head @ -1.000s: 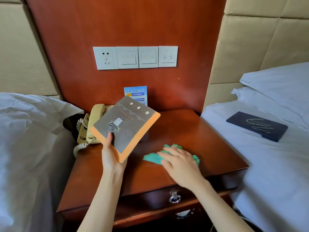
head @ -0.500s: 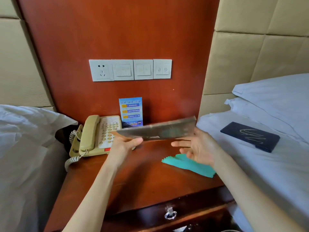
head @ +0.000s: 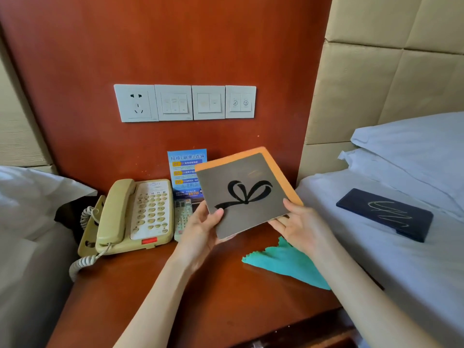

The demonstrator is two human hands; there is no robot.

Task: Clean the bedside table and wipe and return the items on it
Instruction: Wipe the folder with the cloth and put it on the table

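My grip is two-handed on the grey book [head: 244, 194] with the orange edge: my left hand [head: 200, 229] pinches its lower left corner, thumb on the cover and fingers curled beneath, while my right hand [head: 298, 226] supports the lower right edge, thumb laid on the cover and fingers under it. The book is lifted off the desk [head: 155, 297] at the centre of the frame, tilted so its cover with a black ribbon-bow drawing faces me. Just below my right wrist, at lower right of centre, the teal cloth [head: 283, 266] lies flat on the desk with nothing holding it. To the left of centre sits the beige telephone [head: 130, 217], handset in its cradle and coiled cord trailing off the desk's left side. Between the telephone and my left hand a remote control [head: 182, 217] lies on the desk, partly hidden. Behind it a blue notice card [head: 184, 169] stands against the wooden wall panel [head: 175, 46], partly covered by the book. Higher on the panel is a row of white switch plates [head: 185, 102] with a socket at the left end. At the right of the frame a dark case [head: 384, 213] rests on the white bed [head: 414, 259].
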